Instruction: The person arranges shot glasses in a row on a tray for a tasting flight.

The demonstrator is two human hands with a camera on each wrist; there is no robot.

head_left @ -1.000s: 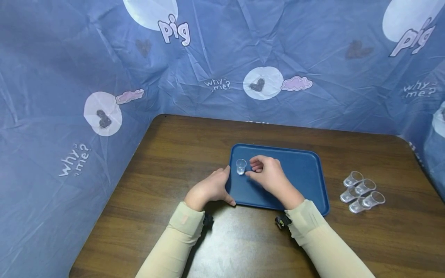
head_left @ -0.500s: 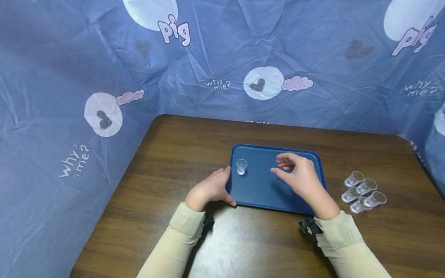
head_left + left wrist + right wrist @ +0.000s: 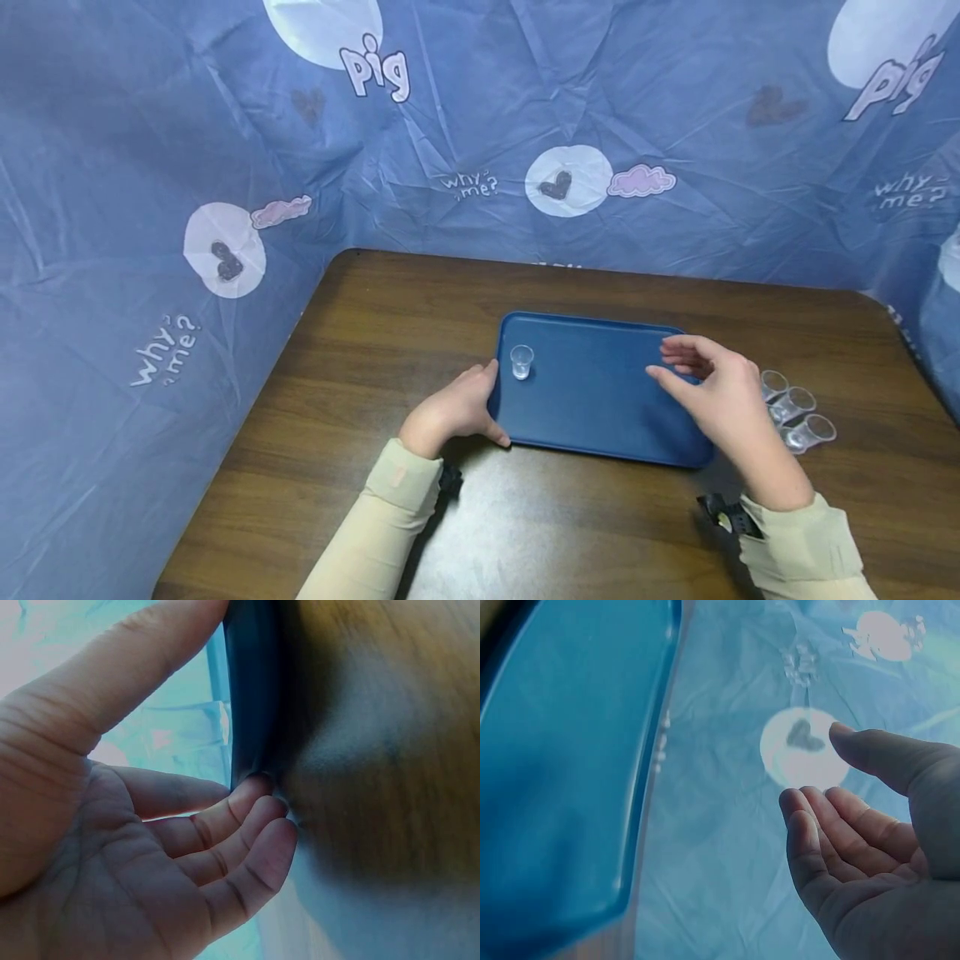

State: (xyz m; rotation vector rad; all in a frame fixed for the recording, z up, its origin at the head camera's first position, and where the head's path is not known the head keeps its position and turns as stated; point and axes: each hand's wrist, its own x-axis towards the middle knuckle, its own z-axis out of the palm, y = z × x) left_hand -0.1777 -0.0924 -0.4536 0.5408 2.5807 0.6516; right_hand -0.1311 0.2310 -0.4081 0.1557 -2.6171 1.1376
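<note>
A blue tray [image 3: 592, 392] lies on the table, bearing one small clear shot glass [image 3: 522, 362] that stands upright near its left edge. My left hand [image 3: 455, 408] rests at the tray's near left corner, thumb and fingers spread along its two sides. In the left wrist view the fingertips [image 3: 274, 840] touch the tray's rim [image 3: 253, 690]. My right hand [image 3: 716, 387] is over the tray's right edge, fingers loosely bent, thumb apart and nothing held. Just beyond it several more shot glasses [image 3: 810, 432] are grouped on the table, partly hidden by the hand.
The brown wooden table [image 3: 390, 317] spreads around the tray. A blue printed cloth [image 3: 480, 108] hangs behind it and along the left and right sides.
My right hand has moved right across the tray, away from the shot glass on it and toward the grouped glasses. The left hand and tray have stayed in place.
</note>
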